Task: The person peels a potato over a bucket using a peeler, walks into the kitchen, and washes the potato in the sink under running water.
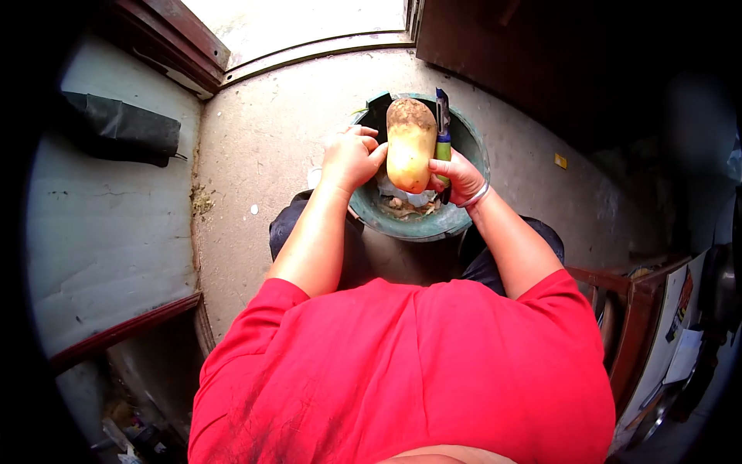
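A large yellow vegetable [411, 151], shaped like a squash and brown and rough at its far end, is held lengthwise above a green bucket [456, 228]. My left hand [353, 157] is at its left side, fingers curled and thumb against the skin. On the right, my right hand [461, 176] closes around a peeler-like tool [443, 147] with a green handle and a dark, blue-edged upper part. The right thumb also rests on the vegetable's lower right edge. What the other right fingers touch underneath is hidden.
Pale scraps [402, 207] lie inside the bucket, which stands between my knees on a concrete floor [263, 139]. A doorway threshold [317, 50] is ahead. A pale panel [116, 209] borders the left, a dark wooden door [502, 54] the right. A small yellow item [560, 161] lies on the floor.
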A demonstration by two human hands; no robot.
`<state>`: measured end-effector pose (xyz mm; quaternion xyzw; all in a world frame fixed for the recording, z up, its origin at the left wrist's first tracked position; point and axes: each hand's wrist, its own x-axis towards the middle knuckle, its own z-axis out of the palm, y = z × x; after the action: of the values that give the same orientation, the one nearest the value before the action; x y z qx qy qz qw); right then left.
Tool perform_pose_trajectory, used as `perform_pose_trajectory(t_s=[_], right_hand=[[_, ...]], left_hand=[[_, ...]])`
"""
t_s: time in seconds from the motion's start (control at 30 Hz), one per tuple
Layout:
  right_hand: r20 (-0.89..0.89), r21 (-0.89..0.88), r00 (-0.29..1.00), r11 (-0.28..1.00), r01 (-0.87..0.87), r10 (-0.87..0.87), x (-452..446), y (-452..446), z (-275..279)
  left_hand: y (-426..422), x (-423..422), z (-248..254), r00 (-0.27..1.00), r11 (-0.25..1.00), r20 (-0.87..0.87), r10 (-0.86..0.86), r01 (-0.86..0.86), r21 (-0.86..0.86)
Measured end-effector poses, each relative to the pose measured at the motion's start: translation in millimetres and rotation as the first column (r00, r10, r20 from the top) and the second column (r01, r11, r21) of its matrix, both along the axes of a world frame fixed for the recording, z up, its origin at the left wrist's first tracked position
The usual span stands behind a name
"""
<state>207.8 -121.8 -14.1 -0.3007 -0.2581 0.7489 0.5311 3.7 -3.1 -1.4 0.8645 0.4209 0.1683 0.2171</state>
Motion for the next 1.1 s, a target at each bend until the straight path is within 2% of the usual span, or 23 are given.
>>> perform_pose_trajectory(t_s=[0.07,0.1,0.17,0.2,0.23,0.27,0.33,0.4,0.43,0.5,0.6,0.73,0.8,1.1], right_hand=[[-0.004,-0.007,1.000,1.000,0.009,-0.009,-4.3,0.5,2.2],[-0.011,-0.016,1.000,1.000,0.022,-0.022,-6.1,1.2,3.4],[-0.004,-0.026,0.999,0.999,0.039,-0.039,-7.6,2.4,-0.3],[0.002,-0.039,0.998,0.998,0.059,-0.059,-10.7,2.9,1.9],[0.002,-0.038,0.998,0.998,0.059,-0.059,-15.0,2.7,4.0],[0.055,-0.026,0.992,0.993,0.118,-0.116,-20.7,2.8,6.6],[0.106,-0.010,0.979,0.984,0.176,-0.174,-22.3,3.9,2.8],[0.138,-0.029,0.979,0.988,0.153,-0.148,-21.0,8.7,-8.7],[0.148,-0.014,0.971,0.981,0.192,-0.187,-26.4,8.3,-5.9],[0.186,-0.014,0.971,0.987,0.158,-0.153,-24.0,10.2,-8.2],[0.248,0.000,0.963,0.994,0.106,-0.103,-20.8,10.5,-8.0],[0.297,0.022,0.945,0.990,0.136,-0.137,-29.2,9.1,-9.9],[0.306,0.001,0.944,0.991,0.133,-0.127,-32.2,10.4,-11.8],[0.394,-0.049,0.913,0.990,0.135,-0.105,-38.5,9.7,-7.6]], left_hand=[[3.2,-1.8,-9.6,0.993,0.998,0.113,-0.017,0.023,-0.052],[5.4,-1.1,-19.3,0.993,0.999,0.113,-0.015,0.021,-0.050],[9.5,1.6,-36.7,0.925,0.979,0.378,0.037,0.041,-0.198],[9.6,0.5,-31.4,0.925,0.980,0.379,0.037,0.042,-0.196],[9.1,-1.8,-26.0,0.900,0.880,0.429,0.075,0.143,-0.454],[8.2,-4.0,-20.5,0.876,0.704,0.464,0.127,0.250,-0.665],[-0.6,-1.8,-0.3,0.933,0.765,0.361,-0.004,0.235,-0.599],[-2.2,0.6,5.3,0.964,0.760,0.261,-0.040,0.199,-0.619],[-2.4,1.7,2.4,0.964,0.759,0.261,-0.040,0.200,-0.620],[-2.3,4.0,-2.6,0.897,0.785,0.439,-0.039,0.300,-0.542],[-0.6,5.1,-1.0,0.875,0.802,0.484,-0.026,0.307,-0.513],[3.5,5.0,-8.1,0.882,0.809,0.471,-0.008,0.283,-0.516],[5.5,3.6,-12.2,0.832,0.815,0.555,0.009,0.316,-0.487],[11.2,2.8,-16.4,0.842,0.790,0.538,0.043,0.301,-0.535]])
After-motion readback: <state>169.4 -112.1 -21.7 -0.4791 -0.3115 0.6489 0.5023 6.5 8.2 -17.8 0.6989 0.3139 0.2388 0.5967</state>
